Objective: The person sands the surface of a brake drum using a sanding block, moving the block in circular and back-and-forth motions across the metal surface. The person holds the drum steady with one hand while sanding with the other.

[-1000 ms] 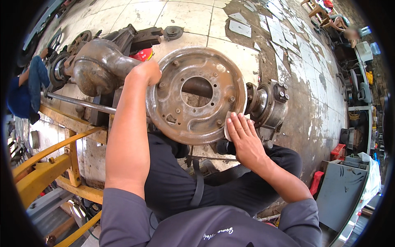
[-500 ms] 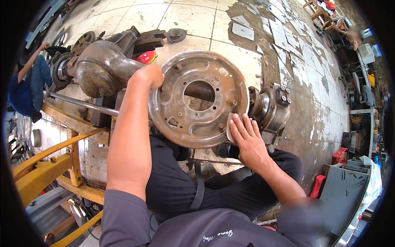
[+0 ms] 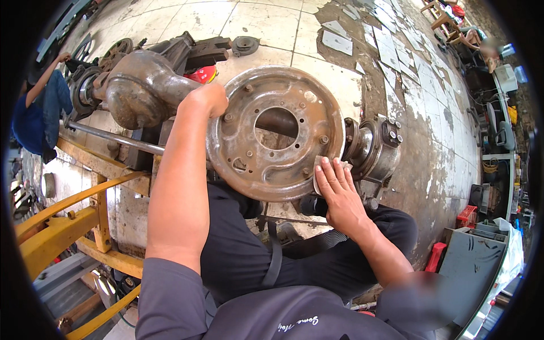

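Note:
A round, brown-grey metal brake backing plate (image 3: 238, 139) stands tilted in front of me, with a large centre hole and several studs and bolt holes. My left hand (image 3: 208, 101) is closed round its upper left rim, its fingertips hidden behind the edge. At the lower right rim my right hand (image 3: 340, 190) lies with fingers stretched flat, pressing a pale piece of sandpaper (image 3: 319, 180) against the metal. Its thumb is out of sight. The sandpaper shows beside and between the fingers.
A heavy axle housing (image 3: 136, 93) lies to the left, near a yellow metal frame (image 3: 62, 224). A greasy hub (image 3: 377, 150) sits right of the plate. Another person (image 3: 42, 113) is at the far left. Broken tiles (image 3: 337, 42) lie ahead; a grey cabinet (image 3: 473, 255) stands at right.
The view has shifted slightly. A corner of the sandpaper now shows to the right of my right fingertips, which stay at the lower right rim. My left hand keeps its hold.

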